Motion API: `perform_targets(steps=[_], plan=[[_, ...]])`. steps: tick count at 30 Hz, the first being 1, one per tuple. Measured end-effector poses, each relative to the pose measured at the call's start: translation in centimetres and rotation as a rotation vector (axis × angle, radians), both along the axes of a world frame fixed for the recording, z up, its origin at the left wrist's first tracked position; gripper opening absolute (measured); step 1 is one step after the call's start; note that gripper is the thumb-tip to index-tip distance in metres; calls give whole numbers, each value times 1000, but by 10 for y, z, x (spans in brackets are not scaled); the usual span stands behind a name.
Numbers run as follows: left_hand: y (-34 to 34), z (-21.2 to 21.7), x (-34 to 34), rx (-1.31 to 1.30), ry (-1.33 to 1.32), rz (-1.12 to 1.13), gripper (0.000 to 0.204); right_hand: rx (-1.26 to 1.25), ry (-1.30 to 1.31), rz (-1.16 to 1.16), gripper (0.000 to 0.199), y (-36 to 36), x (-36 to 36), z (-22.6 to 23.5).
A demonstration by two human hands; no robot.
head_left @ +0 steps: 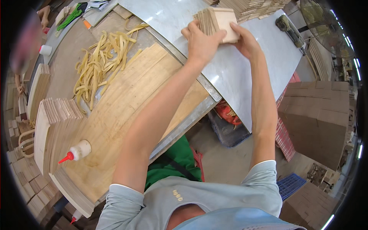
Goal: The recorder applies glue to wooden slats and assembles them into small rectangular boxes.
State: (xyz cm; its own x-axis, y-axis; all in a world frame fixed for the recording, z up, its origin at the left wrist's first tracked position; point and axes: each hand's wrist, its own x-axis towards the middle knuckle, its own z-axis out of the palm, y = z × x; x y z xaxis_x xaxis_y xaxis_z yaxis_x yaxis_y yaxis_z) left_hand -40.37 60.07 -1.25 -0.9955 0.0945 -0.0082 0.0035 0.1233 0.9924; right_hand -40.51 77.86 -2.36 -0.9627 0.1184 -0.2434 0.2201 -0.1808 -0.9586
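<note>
Wooden bench (126,111): runs diagonally from lower left to upper middle, its pale panel edged with grey metal.
White bottle (81,150): lies on its side there, red nozzle toward the lower left, just beside a row of upright pale boards (61,122).
Floor (222,153): dull grey-brown, with a dark tub (229,133) holding a red bag (226,113), partly under the metal bench; a blue crate (290,185) sits to the right.
Yellowish strips (101,65): loosely tangled on the wooden bench, beyond the boards.
Metal bench (234,82): smooth, pale, shiny, meeting the wooden one at a slant.
Room: brown cardboard (316,115) at right, a fan (322,17) at upper right, more layered wood (255,9) at the metal bench's far side.
Stack of thin wooden pieces (226,19): between the hands, at the metal bench; its broad end face looks rightward and toward the wearer, layers running back leftward. Whether its underside touches the metal is hard to tell.
Forearms: left slants up rightward; right rises nearly straight, leaning inward.
Grip: left hand (202,43) clasps the left side, thumb across the front; right hand (247,41) holds the right edge, fingers bent.
</note>
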Motion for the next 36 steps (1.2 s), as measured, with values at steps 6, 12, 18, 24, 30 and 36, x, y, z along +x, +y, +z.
perform_targets(steps=[6,12,18,24,30,36], plan=[[-64,3,82,-52,306,46,88,-298,194,188,74,-60,67,-3],[-166,-5,151,-120,303,179,88,-352,128,304,78,-165,111,-10],[-260,-18,202,48,86,352,83,-121,-18,355,60,-280,145,-6],[-310,-23,198,169,-6,495,78,109,-28,461,55,-347,127,8],[-317,-33,172,265,-61,507,78,302,-50,488,56,-361,98,18],[-299,-38,157,254,-88,464,76,329,-97,449,57,-340,85,12]])
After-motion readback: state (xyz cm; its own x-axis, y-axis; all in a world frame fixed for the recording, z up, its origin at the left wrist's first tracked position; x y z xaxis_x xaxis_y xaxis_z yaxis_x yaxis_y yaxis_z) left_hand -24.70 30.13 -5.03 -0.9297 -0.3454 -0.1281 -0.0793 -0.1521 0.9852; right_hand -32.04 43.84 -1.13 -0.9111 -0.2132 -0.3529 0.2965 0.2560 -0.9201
